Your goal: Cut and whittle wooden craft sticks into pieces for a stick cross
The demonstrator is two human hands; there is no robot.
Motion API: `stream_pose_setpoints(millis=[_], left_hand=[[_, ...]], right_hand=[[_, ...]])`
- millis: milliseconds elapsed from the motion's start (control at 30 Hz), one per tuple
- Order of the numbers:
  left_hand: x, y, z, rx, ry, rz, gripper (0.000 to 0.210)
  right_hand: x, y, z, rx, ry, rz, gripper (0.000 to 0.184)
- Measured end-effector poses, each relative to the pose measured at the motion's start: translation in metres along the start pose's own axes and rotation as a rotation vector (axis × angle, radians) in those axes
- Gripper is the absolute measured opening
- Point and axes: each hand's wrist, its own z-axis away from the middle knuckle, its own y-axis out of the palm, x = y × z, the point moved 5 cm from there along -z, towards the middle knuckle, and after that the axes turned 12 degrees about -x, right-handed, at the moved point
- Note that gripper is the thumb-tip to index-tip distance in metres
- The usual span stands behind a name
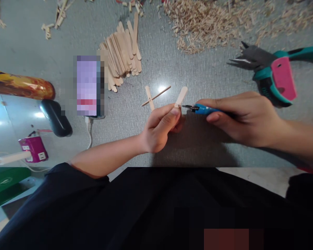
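The flat wooden stick (pixel 182 94) is in the left hand (pixel 161 126), pinched between the thumb and the bent fingers; its pale rounded end stands out above the thumb, tilted to the right. The right hand (pixel 246 118) is closed around a blue tool (pixel 206 109) with a dark metal tip, and this tip points at the stick, just beside the thumb; I cannot tell if it touches.

Near the left hand, a thin brown stick (pixel 162 91) lies across another flat stick (pixel 147 92). Farther, many similar smooth sticks make a loose pile (pixel 117 52) on the grey, finely textured tabletop (pixel 156 52). Next to it is a phone (pixel 86 83), blurred, with a white cable (pixel 89 133).

To the right, small curled wood shavings (pixel 206 26) form a rough heap, and pliers (pixel 279 74) with pink and teal handles lie below them. On the left side rests a shiny orange cylinder (pixel 23 85); its content is not visible.
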Motion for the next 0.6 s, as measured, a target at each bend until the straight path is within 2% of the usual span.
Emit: stream_pose_setpoints(millis=[100,267,400,600], left_hand=[[-0.0008,0.0021,-0.0027,-0.024,-0.042,0.003,0.068],[0.0039,-0.0024,-0.0044,-0.138,-0.091,0.009,0.071],[0.0053,-0.0035,-0.0038,-0.121,-0.056,-0.011,0.072],[0.0058,-0.0038,-0.0026,-0.1,-0.038,-0.004,0.071]], right_hand=[[-0.0015,-0.0017,-0.0003,0.002,0.016,-0.028,0.024],[-0.0018,-0.0042,0.0009,-0.02,-0.067,0.141,0.034],[-0.0036,-0.005,0.0013,-0.062,-0.141,0.256,0.036],[-0.0039,-0.005,-0.0001,-0.064,-0.174,0.287,0.037]])
